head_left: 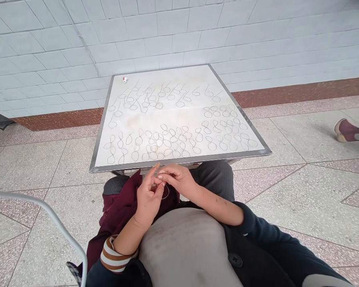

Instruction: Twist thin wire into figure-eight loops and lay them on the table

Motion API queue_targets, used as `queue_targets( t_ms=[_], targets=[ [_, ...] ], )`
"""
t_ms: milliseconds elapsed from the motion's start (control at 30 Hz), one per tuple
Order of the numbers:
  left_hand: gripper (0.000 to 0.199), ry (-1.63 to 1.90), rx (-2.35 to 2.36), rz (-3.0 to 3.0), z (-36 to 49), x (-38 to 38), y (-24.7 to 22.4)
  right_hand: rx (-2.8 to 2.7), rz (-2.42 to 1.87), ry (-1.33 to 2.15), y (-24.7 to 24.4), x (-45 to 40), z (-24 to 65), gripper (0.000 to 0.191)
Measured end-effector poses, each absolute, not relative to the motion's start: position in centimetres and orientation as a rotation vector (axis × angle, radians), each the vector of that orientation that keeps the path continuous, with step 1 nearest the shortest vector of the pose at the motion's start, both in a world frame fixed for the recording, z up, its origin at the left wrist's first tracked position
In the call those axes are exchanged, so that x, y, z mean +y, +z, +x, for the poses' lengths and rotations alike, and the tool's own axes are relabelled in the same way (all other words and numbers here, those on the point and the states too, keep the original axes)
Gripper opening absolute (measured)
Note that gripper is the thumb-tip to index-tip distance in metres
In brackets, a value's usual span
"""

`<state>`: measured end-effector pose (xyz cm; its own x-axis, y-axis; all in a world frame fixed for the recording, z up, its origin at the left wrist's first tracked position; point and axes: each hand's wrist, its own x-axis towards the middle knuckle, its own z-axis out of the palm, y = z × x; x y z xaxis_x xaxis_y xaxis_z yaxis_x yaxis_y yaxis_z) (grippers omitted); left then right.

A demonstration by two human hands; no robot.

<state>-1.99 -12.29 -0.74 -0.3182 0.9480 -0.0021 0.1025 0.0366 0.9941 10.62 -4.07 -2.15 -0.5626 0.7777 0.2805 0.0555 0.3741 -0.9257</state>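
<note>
My left hand (149,189) and my right hand (176,177) meet over my lap, just in front of the table's near edge. Both pinch a thin wire (168,194), whose round loop hangs below the fingertips. The rest of the wire is hidden by the fingers. On the white table (173,115) lie several bent wires: single loops with a straight tail (196,93) toward the back, and figure-eight loops (139,137) along the front and right side.
A small white and red object (125,79) sits at the table's back left corner. Behind it is a tiled wall (173,24). A curved grey metal tube (48,207) is at my left. Another person's foot in a dark red shoe (347,130) shows at the far right.
</note>
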Motion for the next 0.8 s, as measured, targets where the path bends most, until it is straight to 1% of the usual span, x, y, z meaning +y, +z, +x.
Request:
queue_targets(
  t_ms=[133,233,300,400,533,600,800],
  targets=[
    [0.056,1.547,1.381,0.884,-2.5,-11.9,-0.7,-1.758,-0.766,1.627,-2.7,-4.4,11.0,0.028],
    [0.055,1.658,1.326,0.802,-2.6,-11.7,-0.8,-1.644,-0.743,1.843,-3.3,-5.2,10.7,0.027],
    [0.053,1.695,1.308,0.783,-2.6,-11.7,-0.8,-1.596,-0.696,1.911,-3.6,-5.8,10.3,0.024],
    [0.049,1.731,1.299,0.755,-2.4,-11.8,-0.9,-1.644,-0.669,1.825,-3.7,-6.3,9.9,0.016],
    [0.046,1.754,1.285,0.763,-2.2,-11.8,-1.1,-1.882,-0.7,1.417,-3.7,-6.5,9.9,0.009],
    [0.046,1.772,1.276,0.751,-2.3,-11.7,-1.3,-1.924,-0.732,1.314,-3.8,-6.6,9.9,0.009],
    [0.047,1.806,1.278,0.676,-2.6,-11.5,-1.4,-1.778,-0.734,1.539,-4.2,-6.8,9.7,0.015]
  ],
)
